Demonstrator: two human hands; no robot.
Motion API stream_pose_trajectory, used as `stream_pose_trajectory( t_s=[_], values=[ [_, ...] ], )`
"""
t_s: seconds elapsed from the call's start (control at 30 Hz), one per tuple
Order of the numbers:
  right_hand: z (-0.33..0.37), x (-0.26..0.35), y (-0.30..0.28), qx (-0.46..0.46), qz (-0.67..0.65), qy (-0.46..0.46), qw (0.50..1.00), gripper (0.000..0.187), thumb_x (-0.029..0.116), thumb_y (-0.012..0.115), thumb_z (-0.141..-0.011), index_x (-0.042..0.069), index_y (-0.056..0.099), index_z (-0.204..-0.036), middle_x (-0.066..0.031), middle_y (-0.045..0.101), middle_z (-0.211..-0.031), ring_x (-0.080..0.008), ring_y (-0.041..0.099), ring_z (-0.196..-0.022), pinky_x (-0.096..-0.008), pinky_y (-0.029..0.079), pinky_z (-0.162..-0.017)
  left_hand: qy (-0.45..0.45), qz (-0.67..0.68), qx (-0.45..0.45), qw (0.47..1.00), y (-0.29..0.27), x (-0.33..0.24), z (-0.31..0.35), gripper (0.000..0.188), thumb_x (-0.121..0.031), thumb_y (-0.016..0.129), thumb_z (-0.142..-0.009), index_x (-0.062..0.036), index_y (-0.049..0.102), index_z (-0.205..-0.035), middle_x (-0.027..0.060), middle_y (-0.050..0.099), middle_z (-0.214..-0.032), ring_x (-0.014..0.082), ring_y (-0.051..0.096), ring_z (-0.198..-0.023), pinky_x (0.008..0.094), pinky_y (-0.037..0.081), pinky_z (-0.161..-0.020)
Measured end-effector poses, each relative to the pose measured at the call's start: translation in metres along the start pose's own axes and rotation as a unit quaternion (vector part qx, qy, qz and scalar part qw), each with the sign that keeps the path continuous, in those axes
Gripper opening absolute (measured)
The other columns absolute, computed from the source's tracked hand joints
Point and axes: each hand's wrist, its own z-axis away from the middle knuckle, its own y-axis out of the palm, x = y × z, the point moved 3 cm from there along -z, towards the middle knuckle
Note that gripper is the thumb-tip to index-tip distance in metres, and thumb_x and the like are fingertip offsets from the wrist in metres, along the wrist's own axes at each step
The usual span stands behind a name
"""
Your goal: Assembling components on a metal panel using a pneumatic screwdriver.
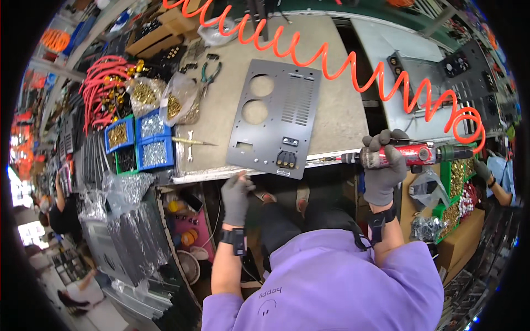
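My right hand (pixel 383 171), in a grey glove, is wrapped round a red pneumatic screwdriver (pixel 407 156). The tool lies level, its thin bit pointing left toward a dark grey metal panel (pixel 270 132). That panel rests on the bench with two large round holes, rows of slots and a black terminal block (pixel 286 159) near its front edge. Just off the panel's front left corner is my left hand (pixel 236 199), also gloved. Its fingers are curled together at the bench edge; whatever they may hold is too small to make out.
An orange coiled air hose (pixel 353 62) arches over the bench (pixel 337 116) to the screwdriver. Left of the panel are blue screw bins (pixel 155 153), a small wrench (pixel 190 146), a thin pointed tool (pixel 193 142) and pliers (pixel 210 72). Another person's gloved hand (pixel 482 170) shows at right.
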Motion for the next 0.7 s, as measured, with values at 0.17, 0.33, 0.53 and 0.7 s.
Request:
stream_pose_trajectory(
  t_s=[0.17, 0.33, 0.53, 0.7],
  values=[
    [0.007, -0.024, 0.001, 0.041, -0.002, 0.031, 0.999, 0.036, 0.009, 0.051, -0.069, 0.009, 0.047, -0.105, -0.0065, 0.050, -0.084, -0.0196, 0.056, -0.070, -0.0406, 0.045, -0.077, -0.148, 0.201, -0.040, 0.967, -0.003, 0.109, 0.013, 0.020, -0.007, 0.053, -0.084, 0.0008, 0.051, -0.102, 0.0082, 0.056, -0.085, 0.0113, 0.051, -0.066, 0.0230, 0.042, -0.058],
    [0.018, -0.038, 0.022, 0.057, 0.032, 0.076, 0.995, 0.037, 0.010, 0.053, -0.067, 0.009, 0.047, -0.104, -0.0062, 0.051, -0.083, -0.0188, 0.057, -0.070, -0.0427, 0.045, -0.078, -0.172, 0.323, -0.041, 0.930, 0.030, 0.128, 0.008, 0.010, -0.011, 0.048, -0.087, -0.0072, 0.053, -0.095, 0.0035, 0.055, -0.084, 0.0125, 0.053, -0.068, 0.0252, 0.043, -0.060],
    [0.023, -0.056, 0.031, 0.091, 0.043, 0.096, 0.990, 0.037, 0.006, 0.052, -0.067, 0.007, 0.048, -0.104, -0.0075, 0.052, -0.082, -0.0193, 0.057, -0.069, -0.0428, 0.047, -0.075, -0.161, 0.357, -0.018, 0.920, 0.049, 0.133, 0.013, 0.011, -0.011, 0.042, -0.089, -0.0056, 0.051, -0.094, 0.0037, 0.055, -0.084, 0.0139, 0.054, -0.067, 0.0279, 0.045, -0.063],
    [0.027, -0.069, 0.032, 0.117, 0.045, 0.123, 0.985, 0.038, 0.005, 0.053, -0.065, 0.004, 0.048, -0.103, -0.0087, 0.053, -0.082, -0.0200, 0.058, -0.067, -0.0433, 0.047, -0.075, -0.202, 0.360, 0.032, 0.910, 0.043, 0.152, 0.029, 0.016, -0.008, 0.039, -0.089, -0.0014, 0.050, -0.099, 0.0070, 0.056, -0.084, 0.0138, 0.054, -0.064, 0.0276, 0.046, -0.060]
  ],
)
